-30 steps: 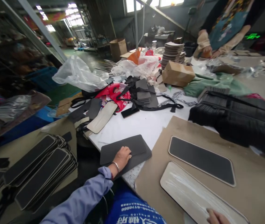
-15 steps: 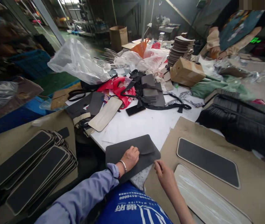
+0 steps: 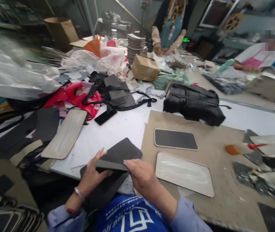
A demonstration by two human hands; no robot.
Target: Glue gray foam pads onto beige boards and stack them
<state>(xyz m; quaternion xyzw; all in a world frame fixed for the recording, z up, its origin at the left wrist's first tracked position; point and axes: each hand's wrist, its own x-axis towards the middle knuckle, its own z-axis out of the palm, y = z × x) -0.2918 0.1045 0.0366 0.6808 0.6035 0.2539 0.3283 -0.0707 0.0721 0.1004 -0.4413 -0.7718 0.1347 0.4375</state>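
My left hand (image 3: 94, 171), with a bangle at the wrist, grips the left end of a dark grey sheet (image 3: 112, 163), thumb below and fingers above. My right hand (image 3: 144, 176) pinches the same sheet at its right end. It is raised and tilted over another dark grey sheet (image 3: 127, 148) lying at the table's front edge. To the right of my hands lie a dark panel with a pale rim (image 3: 175, 139) and a cream panel (image 3: 184, 174) with shiny streaks.
Brown board (image 3: 224, 180) covers the right of the table. A bottle with a red nozzle (image 3: 239, 148) lies there. Behind are a black bundle (image 3: 192, 103), a phone (image 3: 105, 117), a carton (image 3: 145, 68) and plastic bags. Two people work across the table. Rimmed panels (image 3: 4, 216) are stacked lower left.
The view has swung right. My left hand has gone from resting on the sheets to gripping one, now lifted. My right hand has moved in and taken its other end.
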